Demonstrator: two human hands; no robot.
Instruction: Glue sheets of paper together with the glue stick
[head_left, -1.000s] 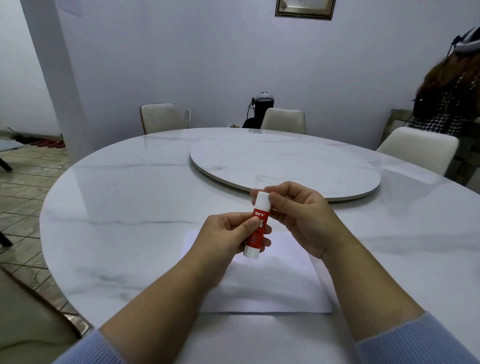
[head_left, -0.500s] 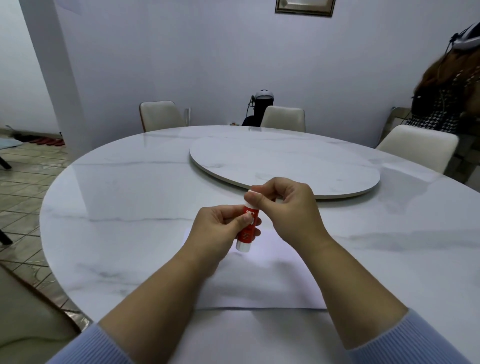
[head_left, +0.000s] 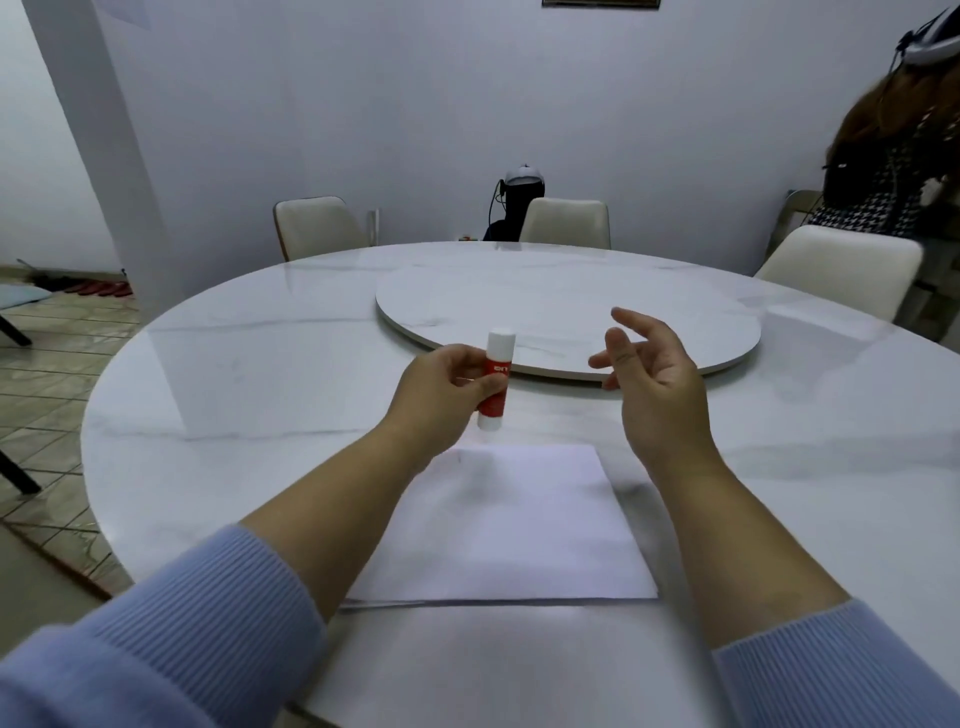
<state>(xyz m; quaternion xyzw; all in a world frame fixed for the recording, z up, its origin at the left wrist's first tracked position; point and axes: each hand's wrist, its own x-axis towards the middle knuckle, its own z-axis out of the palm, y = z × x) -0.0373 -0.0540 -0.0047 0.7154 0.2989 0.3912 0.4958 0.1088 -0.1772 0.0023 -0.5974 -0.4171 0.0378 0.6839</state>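
My left hand (head_left: 441, 389) grips a red and white glue stick (head_left: 496, 384) upright above the table, its white cap on top. To its right, my right hand (head_left: 649, 374) is lifted off it, fingers spread, holding nothing. White sheets of paper (head_left: 514, 525) lie stacked flat on the table just in front of me, below both hands; a second sheet's edge shows under the near left side.
The round white marble table (head_left: 234, 395) carries a raised turntable (head_left: 566, 306) just beyond my hands. Cream chairs (head_left: 317, 226) stand around the far side. A person in a houndstooth top (head_left: 893, 176) is at the far right. A tiled floor lies to the left.
My right hand has let go of the glue stick's cap and moved away to the right, opening. My left hand has carried the stick up and farther from me.
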